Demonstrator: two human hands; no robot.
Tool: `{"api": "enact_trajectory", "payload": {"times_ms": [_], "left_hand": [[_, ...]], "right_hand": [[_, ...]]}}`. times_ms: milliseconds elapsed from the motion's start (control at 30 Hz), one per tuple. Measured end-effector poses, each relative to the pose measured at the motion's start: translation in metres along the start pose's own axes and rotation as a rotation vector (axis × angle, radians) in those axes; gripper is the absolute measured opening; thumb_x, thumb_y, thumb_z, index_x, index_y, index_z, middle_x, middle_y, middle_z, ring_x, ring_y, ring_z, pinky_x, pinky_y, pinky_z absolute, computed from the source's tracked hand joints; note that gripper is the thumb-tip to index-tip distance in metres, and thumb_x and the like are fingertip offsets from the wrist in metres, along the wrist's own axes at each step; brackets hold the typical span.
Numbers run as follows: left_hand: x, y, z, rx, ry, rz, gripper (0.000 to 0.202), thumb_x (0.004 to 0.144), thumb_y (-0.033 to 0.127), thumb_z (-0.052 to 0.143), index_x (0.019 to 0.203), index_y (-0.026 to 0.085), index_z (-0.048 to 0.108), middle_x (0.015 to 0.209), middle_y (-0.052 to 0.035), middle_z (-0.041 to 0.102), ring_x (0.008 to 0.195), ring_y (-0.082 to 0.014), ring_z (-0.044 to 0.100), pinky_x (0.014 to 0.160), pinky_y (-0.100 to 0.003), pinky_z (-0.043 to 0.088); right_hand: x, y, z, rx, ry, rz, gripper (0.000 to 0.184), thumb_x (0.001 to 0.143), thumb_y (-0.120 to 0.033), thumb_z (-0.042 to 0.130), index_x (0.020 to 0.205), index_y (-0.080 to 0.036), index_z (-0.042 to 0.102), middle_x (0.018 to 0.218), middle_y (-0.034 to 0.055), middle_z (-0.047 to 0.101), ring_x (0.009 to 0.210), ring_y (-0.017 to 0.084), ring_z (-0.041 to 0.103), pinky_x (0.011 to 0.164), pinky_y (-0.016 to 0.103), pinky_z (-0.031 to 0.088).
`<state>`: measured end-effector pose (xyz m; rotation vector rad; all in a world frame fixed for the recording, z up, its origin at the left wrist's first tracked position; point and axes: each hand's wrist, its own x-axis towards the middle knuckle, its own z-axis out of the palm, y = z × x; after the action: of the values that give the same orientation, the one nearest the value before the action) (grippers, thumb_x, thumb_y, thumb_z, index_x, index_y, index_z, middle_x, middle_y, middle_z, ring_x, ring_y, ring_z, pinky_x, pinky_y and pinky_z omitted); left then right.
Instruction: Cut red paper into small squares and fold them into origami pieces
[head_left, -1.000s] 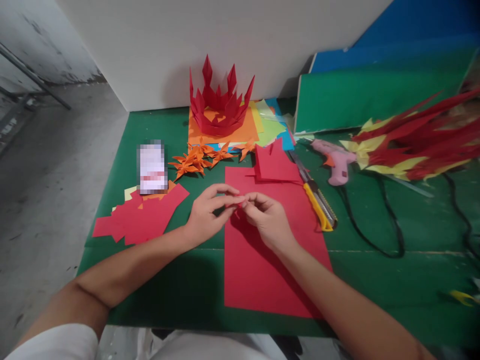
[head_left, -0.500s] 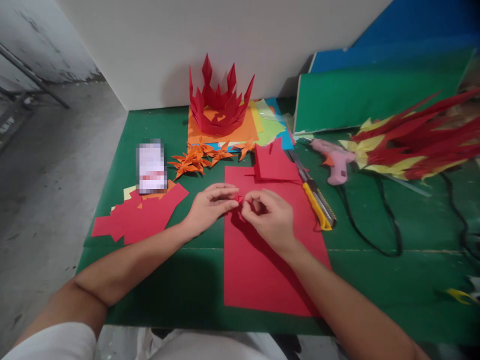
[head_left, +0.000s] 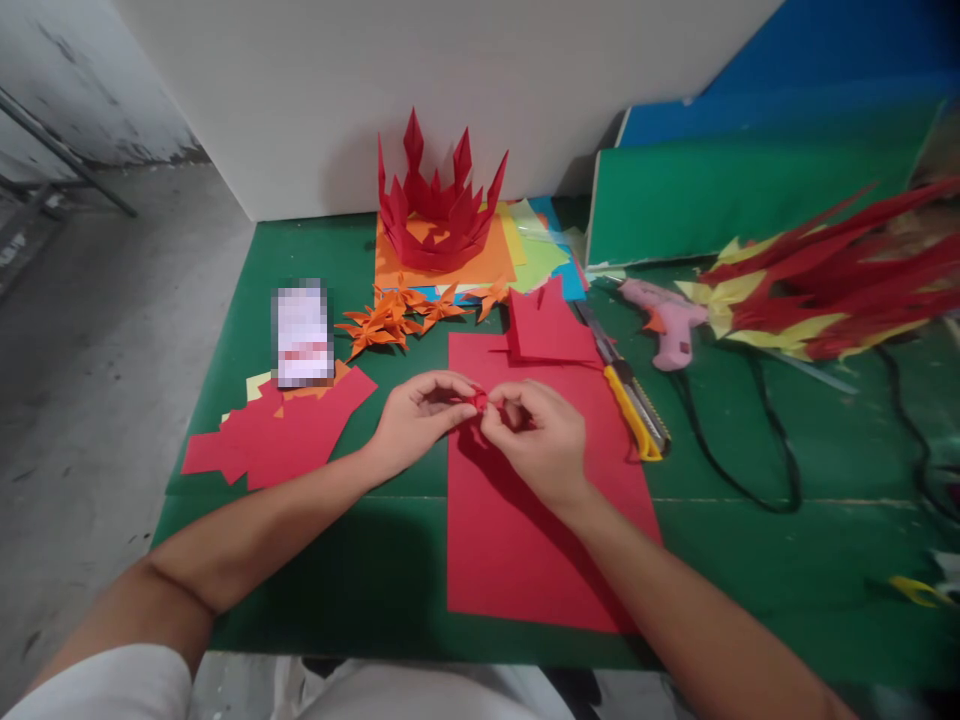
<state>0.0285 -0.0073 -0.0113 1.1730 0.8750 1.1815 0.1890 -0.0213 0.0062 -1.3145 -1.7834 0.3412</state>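
Between my two hands is a small folded piece of red paper point(head_left: 480, 400), partly covered by fingertips. My left hand point(head_left: 420, 415) pinches its left side between thumb and fingers. From the right, my right hand point(head_left: 544, 430) grips the other side with thumb and curled forefinger. Both hands hover over the upper left part of a large red sheet point(head_left: 540, 560) lying on the green table point(head_left: 322, 580). Just beyond them sits a stack of smaller red paper pieces point(head_left: 551, 325). A yellow utility knife point(head_left: 630, 400) lies to the right of my right hand.
Orange folded paper flowers point(head_left: 386, 318) and a red paper crown point(head_left: 435, 230) stand at the back. A phone point(head_left: 302, 335) rests by red paper scraps point(head_left: 285, 435) on the left. To the right are a pink glue gun point(head_left: 671, 325), its black cord and red-yellow paper flames point(head_left: 832, 290).
The fingers have shifted slightly around the small red paper, which now shows a different shape between the fingertips. Everything else on the table stays in place.
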Motion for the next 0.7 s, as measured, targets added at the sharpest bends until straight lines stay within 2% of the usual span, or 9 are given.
{"api": "enact_trajectory", "payload": {"times_ms": [167,267,367,533,700], "left_hand": [[-0.002,0.004,0.002,0.152,0.044,0.215,0.015,0.075,0.029,0.078,0.078,0.016,0.070,0.089,-0.0062,0.073,0.082,-0.0142,0.071,0.072,-0.025,0.060],[-0.004,0.007,0.001,0.301,0.069,0.372,0.005,0.077,0.019,0.077,0.076,0.017,0.072,0.085,-0.0059,0.075,0.081,-0.0141,0.072,0.074,-0.025,0.059],[-0.005,0.010,0.001,0.416,0.066,0.494,0.005,0.078,0.013,0.074,0.077,0.018,0.072,0.084,-0.0061,0.077,0.081,-0.0144,0.073,0.077,-0.025,0.059],[-0.005,0.015,-0.001,0.556,0.044,0.613,0.009,0.081,0.014,0.072,0.089,0.019,0.072,0.088,-0.0062,0.078,0.080,-0.0134,0.073,0.076,-0.024,0.058],[-0.006,0.016,-0.004,0.658,0.015,0.677,0.018,0.084,0.015,0.069,0.102,0.019,0.072,0.088,-0.0055,0.077,0.079,-0.0124,0.072,0.075,-0.021,0.058]], "right_hand": [[-0.003,-0.004,0.003,0.114,0.014,0.112,0.008,0.075,-0.013,0.058,0.071,-0.021,0.060,0.053,-0.0076,0.042,0.049,0.009,0.041,0.051,0.024,0.035],[-0.004,-0.007,0.003,0.197,0.027,0.162,0.007,0.075,-0.014,0.057,0.072,-0.020,0.060,0.052,-0.0089,0.039,0.047,0.008,0.039,0.050,0.023,0.035],[-0.005,-0.008,0.003,0.284,0.020,0.226,0.005,0.075,-0.016,0.058,0.073,-0.020,0.060,0.050,-0.0096,0.036,0.047,0.008,0.037,0.050,0.022,0.034],[-0.005,-0.010,0.003,0.442,-0.039,0.369,0.002,0.074,-0.020,0.058,0.072,-0.019,0.060,0.051,-0.0096,0.034,0.046,0.007,0.035,0.048,0.022,0.034],[-0.001,-0.009,0.001,0.591,-0.127,0.493,0.006,0.072,-0.026,0.062,0.070,-0.020,0.060,0.052,-0.0099,0.032,0.044,0.007,0.035,0.046,0.022,0.034]]}}
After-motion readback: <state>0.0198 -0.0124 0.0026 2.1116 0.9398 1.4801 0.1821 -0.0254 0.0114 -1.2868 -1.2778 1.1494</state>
